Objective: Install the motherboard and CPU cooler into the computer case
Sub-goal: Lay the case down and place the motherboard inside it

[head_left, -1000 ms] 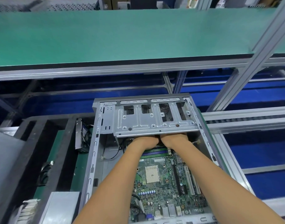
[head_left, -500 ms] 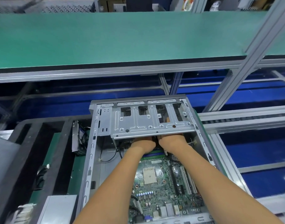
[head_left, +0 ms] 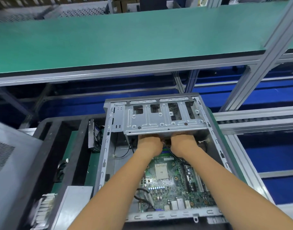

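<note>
The grey computer case (head_left: pixel 103 156) lies open in front of me. A green motherboard (head_left: pixel 174 188) sits inside it, its empty CPU socket (head_left: pixel 161 171) showing. At the case's far end a metal drive cage (head_left: pixel 159 120) spans the top. My left hand (head_left: pixel 148 141) and my right hand (head_left: pixel 182 141) reach side by side under the cage's near edge. Their fingers are hidden beneath the cage, so I cannot tell what they hold. Black cables (head_left: pixel 179 159) run by the right wrist. No CPU cooler is in view.
A black tray (head_left: pixel 47 146) stands to the left with a drive (head_left: pixel 92 135) upright in a slot and a grey panel (head_left: pixel 8 163) beside it. A green shelf (head_left: pixel 126 39) hangs above. Aluminium rails (head_left: pixel 258 123) and a slanted post (head_left: pixel 267 52) run on the right.
Both hands stay under the drive cage's near edge, now slightly further apart. The view has shifted a little; the case and the board lie as before.
</note>
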`<state>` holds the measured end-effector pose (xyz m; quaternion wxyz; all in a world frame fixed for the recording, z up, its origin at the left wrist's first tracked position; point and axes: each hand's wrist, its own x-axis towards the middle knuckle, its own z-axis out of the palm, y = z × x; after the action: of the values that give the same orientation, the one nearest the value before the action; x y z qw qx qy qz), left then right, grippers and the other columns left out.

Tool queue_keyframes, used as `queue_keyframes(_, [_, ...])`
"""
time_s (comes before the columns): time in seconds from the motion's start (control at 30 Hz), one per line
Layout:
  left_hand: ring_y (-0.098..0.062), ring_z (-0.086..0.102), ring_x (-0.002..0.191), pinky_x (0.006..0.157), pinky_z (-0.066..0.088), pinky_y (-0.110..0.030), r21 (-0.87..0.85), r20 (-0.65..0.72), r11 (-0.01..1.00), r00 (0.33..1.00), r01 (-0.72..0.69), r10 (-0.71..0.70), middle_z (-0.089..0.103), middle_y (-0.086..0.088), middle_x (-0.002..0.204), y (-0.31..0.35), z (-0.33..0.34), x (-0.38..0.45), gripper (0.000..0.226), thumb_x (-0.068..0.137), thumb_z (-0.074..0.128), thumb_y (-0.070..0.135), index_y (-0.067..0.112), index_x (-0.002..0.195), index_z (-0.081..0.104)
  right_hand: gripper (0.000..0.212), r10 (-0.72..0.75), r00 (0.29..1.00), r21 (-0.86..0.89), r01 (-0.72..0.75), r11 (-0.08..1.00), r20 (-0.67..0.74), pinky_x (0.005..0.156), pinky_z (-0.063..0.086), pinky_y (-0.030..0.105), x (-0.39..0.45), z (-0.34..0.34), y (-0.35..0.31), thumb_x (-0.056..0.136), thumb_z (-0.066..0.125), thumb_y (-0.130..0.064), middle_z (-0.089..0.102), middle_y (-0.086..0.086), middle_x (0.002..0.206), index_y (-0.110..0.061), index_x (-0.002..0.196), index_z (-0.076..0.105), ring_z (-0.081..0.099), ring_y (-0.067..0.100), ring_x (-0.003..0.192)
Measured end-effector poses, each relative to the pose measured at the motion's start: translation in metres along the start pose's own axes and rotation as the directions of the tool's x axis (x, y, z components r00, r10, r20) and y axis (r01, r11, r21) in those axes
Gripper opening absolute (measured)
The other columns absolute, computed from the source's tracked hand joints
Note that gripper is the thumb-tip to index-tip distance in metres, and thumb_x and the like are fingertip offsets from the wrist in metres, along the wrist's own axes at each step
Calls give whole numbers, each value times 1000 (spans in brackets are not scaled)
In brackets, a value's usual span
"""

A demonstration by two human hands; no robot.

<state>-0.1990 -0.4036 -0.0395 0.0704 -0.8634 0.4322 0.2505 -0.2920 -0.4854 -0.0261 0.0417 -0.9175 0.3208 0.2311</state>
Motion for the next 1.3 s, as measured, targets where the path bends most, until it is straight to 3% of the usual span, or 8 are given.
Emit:
queue_keyframes(0.13, [-30,52,112,103,30,-43,1,-18,1000,1000,7,-7,58,-11,122,-8,2,-3,44,100,32,41,10,119,56,25,-110,992,110,117,987,-66,72,43,32,0,2,-6,93,47,-23,63,10,115,-12,114,55,59,27,95])
queue_keyframes(0.33, [-27,55,110,85,44,-32,-142,-65,990,998,-17,8,58,-8,122,-10,12,-4,45,93,48,43,15,127,50,56,-189,982,145,185,972,14,114,16,46,12,12,1,99,43,-38,27,9,153,-15,148,28,23,29,141])
queue_keyframes(0.47, [-29,53,112,86,49,-37,-184,-52,982,998,-51,42,55,-8,119,-15,9,-16,43,90,55,36,13,126,48,61,-198,980,160,195,968,1,112,18,46,18,15,5,95,53,-43,36,7,147,-17,146,31,31,28,136])
queue_keyframes(0.7, [-29,55,108,79,48,-36,79,-96,991,990,106,-98,50,-13,124,-39,7,-42,33,87,50,6,3,120,53,58,-215,972,205,230,951,-93,110,27,43,17,14,-3,94,59,-37,48,7,141,-22,145,33,42,30,130])
queue_keyframes(0.87, [-27,40,130,94,41,-39,435,300,900,944,-4,-141,27,-11,150,-38,22,-49,55,91,47,10,9,144,32,37,-149,989,155,150,976,-20,83,42,35,14,9,-1,99,50,-36,60,9,118,-14,130,48,55,28,102])
queue_keyframes(0.97, [-30,42,129,97,40,-43,410,345,911,919,38,-193,18,-11,153,-43,23,-52,63,90,46,7,8,148,22,25,-151,989,125,151,981,-10,73,39,31,14,7,-1,100,48,-34,58,5,103,-13,113,52,51,25,89])
queue_keyframes(1.13, [-30,54,113,77,46,-35,236,80,969,992,73,-94,43,-14,132,-36,22,-43,48,87,51,-1,2,134,38,18,-148,988,146,139,979,52,71,41,31,16,8,-1,101,47,-31,61,6,107,-15,95,46,51,23,86])
queue_keyframes(1.3, [-32,57,110,76,46,-34,66,52,983,983,171,-174,48,-15,129,-37,19,-37,39,90,46,1,1,129,40,29,-137,991,196,134,971,2,71,43,31,14,8,-2,98,52,-31,61,8,116,-13,121,51,59,27,100])
